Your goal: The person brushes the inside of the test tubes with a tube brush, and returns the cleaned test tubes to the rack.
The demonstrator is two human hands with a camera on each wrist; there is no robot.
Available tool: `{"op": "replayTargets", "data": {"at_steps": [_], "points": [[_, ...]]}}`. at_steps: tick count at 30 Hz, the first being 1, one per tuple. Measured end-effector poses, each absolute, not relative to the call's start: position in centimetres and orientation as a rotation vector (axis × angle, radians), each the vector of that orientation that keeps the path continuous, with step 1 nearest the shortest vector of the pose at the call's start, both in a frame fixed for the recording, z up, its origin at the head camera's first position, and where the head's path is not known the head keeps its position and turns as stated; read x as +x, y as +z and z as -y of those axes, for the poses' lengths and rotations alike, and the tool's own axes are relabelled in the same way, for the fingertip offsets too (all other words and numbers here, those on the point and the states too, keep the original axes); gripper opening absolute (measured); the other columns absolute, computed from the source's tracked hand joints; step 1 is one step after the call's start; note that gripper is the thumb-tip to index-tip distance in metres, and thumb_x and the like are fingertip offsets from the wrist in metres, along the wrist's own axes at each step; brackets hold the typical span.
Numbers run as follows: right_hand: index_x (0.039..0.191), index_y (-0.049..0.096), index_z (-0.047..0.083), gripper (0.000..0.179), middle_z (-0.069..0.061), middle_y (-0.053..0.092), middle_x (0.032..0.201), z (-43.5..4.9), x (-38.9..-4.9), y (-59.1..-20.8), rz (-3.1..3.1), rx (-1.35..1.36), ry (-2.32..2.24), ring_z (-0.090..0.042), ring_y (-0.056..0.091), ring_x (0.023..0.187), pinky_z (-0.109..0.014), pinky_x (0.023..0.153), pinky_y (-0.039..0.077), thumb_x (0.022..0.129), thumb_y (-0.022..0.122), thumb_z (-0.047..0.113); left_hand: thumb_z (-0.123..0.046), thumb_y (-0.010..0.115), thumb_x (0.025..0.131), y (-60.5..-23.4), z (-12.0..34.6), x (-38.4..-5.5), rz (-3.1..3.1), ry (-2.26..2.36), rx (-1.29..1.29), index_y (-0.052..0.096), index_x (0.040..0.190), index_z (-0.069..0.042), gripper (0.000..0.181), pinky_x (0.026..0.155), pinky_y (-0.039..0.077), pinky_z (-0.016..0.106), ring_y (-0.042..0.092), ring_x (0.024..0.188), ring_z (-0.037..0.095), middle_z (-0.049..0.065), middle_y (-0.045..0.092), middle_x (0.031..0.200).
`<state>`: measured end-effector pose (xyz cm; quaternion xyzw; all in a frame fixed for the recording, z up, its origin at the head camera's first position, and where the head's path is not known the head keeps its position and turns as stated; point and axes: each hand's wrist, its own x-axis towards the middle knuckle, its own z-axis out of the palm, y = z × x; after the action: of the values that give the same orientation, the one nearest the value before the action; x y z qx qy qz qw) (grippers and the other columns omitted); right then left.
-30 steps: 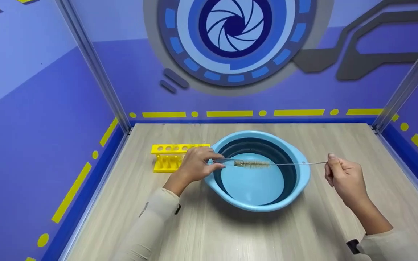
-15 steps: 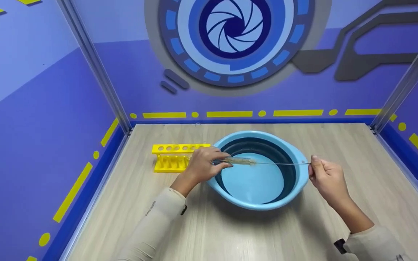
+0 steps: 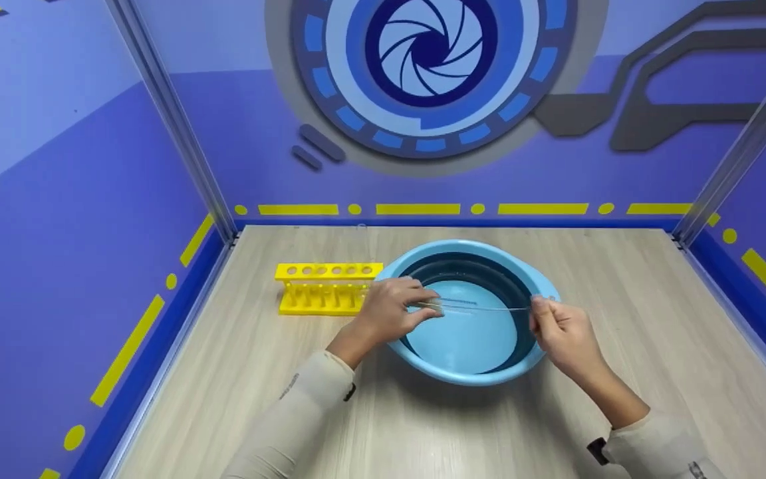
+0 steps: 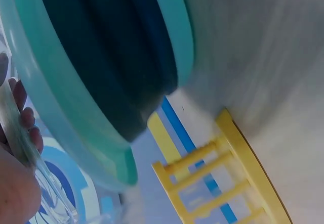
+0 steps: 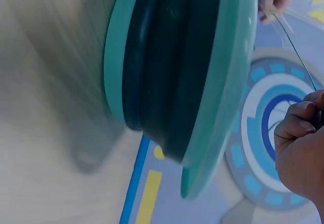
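Observation:
Above the blue collapsible basin point(image 3: 473, 379), my left hand point(image 3: 389, 309) pinches a clear test tube point(image 3: 456, 306) lying nearly level, its mouth toward the right. My right hand point(image 3: 566, 332) pinches the thin twisted wire of a test tube brush point(image 3: 506, 309) near the basin's right handle. The wire runs into the tube; the bristles lie behind my left fingers and hardly show in the head view. In the left wrist view the clear tube point(image 4: 55, 193) extends past my palm. The right wrist view shows the wire point(image 5: 298, 54) stretching between both hands.
A yellow test tube rack point(image 3: 320, 309) stands left of the basin, partly behind my left hand. A faint clear tube-like shape point(image 3: 362, 241) rises at the rack's far side. Blue patterned walls point(image 3: 223, 133) enclose the wooden table point(image 3: 250, 399) at the back and sides.
My right hand has moved left toward my left hand, pushing the brush deeper into the tube. The bristles have gone from mid-basin to behind my left fingers. My left hand has shifted slightly right.

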<state>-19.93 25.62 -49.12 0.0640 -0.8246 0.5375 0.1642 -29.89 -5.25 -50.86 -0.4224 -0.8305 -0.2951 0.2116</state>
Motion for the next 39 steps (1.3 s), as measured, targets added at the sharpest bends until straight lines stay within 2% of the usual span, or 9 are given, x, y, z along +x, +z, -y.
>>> {"op": "replayTargets", "data": {"at_steps": [7, 11, 21, 28, 34, 39], "points": [[0.069, 0.063, 0.003, 0.048, 0.003, 0.045, 0.052, -24.7, -20.5, -49.2, 2.362, 0.202, 1.485, -0.009, 0.044, 0.045, -0.026, 0.043, 0.034, 0.114, 0.053, 0.018, -0.042, 0.08, 0.096, -50.9, 4.5, -29.7, 2.336, -0.806, -1.155, 0.084, 0.115, -0.02, 0.03, 0.075, 0.056, 0.022, 0.072, 0.083, 0.011, -0.004, 0.079, 0.091], [0.068, 0.062, 0.009, 0.046, 0.004, 0.045, 0.051, -24.6, -20.5, -49.1, 2.355, 0.221, 1.465, -0.009, 0.043, 0.045, -0.025, 0.043, 0.034, 0.113, 0.055, 0.018, -0.043, 0.079, 0.096, -50.7, 4.4, -29.6, 2.344, -0.808, -1.153, 0.084, 0.117, -0.022, 0.03, 0.077, 0.057, 0.021, 0.072, 0.084, 0.01, -0.004, 0.079, 0.09], [0.068, 0.063, 0.015, 0.043, 0.006, 0.048, 0.05, -23.8, -20.7, -50.0, 2.279, 0.407, 1.373, -0.004, 0.044, 0.044, -0.022, 0.042, 0.035, 0.109, 0.057, 0.005, -0.045, 0.077, 0.097, -50.6, 3.4, -29.5, 2.321, -0.801, -1.198, 0.084, 0.117, -0.022, 0.031, 0.078, 0.057, 0.02, 0.071, 0.083, 0.01, -0.005, 0.078, 0.091], [0.069, 0.063, 0.021, 0.044, 0.006, 0.047, 0.05, -23.7, -20.8, -50.3, 2.295, 0.454, 1.396, -0.004, 0.045, 0.045, -0.023, 0.042, 0.035, 0.11, 0.055, 0.006, -0.044, 0.079, 0.096, -50.7, 3.4, -29.6, 2.309, -0.804, -1.182, 0.084, 0.115, -0.023, 0.029, 0.075, 0.055, 0.02, 0.07, 0.081, 0.01, -0.005, 0.077, 0.089], [0.071, 0.062, 0.012, 0.036, 0.007, 0.051, 0.058, -24.0, -21.3, -51.1, 2.163, 0.69, 1.116, 0.001, 0.045, 0.052, -0.015, 0.046, 0.037, 0.103, 0.062, -0.003, -0.046, 0.076, 0.098, -50.3, 3.7, -29.6, 2.324, -0.813, -1.228, 0.084, 0.118, -0.02, 0.033, 0.07, 0.05, 0.016, 0.067, 0.075, 0.012, -0.004, 0.077, 0.087], [0.072, 0.062, 0.007, 0.041, 0.001, 0.054, 0.061, -24.4, -22.3, -52.1, 1.865, 0.944, 0.82, -0.007, 0.049, 0.053, -0.016, 0.051, 0.043, 0.111, 0.057, 0.017, -0.043, 0.078, 0.097, -49.3, 4.4, -29.7, 2.315, -0.889, -1.325, 0.084, 0.118, -0.018, 0.033, 0.061, 0.041, 0.014, 0.058, 0.064, 0.009, -0.002, 0.076, 0.082]]}}
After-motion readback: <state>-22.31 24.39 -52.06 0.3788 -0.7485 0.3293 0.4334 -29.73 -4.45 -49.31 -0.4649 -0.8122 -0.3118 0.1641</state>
